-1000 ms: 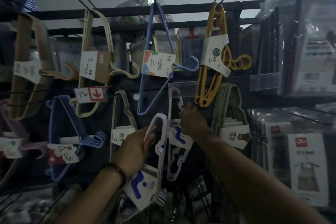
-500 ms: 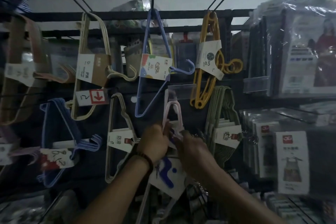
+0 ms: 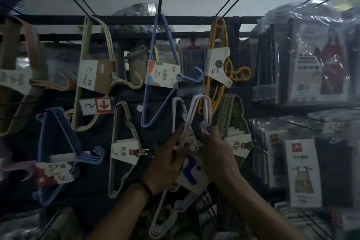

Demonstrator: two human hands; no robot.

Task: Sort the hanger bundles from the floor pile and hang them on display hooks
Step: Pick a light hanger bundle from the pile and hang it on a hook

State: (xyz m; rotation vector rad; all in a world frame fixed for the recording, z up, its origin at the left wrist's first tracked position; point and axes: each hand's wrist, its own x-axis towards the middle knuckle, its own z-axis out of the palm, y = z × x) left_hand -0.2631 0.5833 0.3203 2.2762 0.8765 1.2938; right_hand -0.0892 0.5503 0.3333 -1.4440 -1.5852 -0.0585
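Loop end of pink hanger bundle (image 3: 190, 119) is carried above fingertips. Long axis is held steep, tail trailing down-left past wrists. Right hand (image 3: 218, 154) is placed nearer loop, fingers pinched on its bend. Left hand (image 3: 165, 165) is set lower, forefinger laid straight along wire, other fingers curled round bundle. Display hook cannot be made out behind it. Lift of loop, steered by right hand, is judged needed.

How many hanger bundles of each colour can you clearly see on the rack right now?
Pink bundles: 2
Blue bundles: 2
Cream bundles: 2
Yellow bundle: 1
Green bundle: 1
Tan bundle: 1
Total: 9
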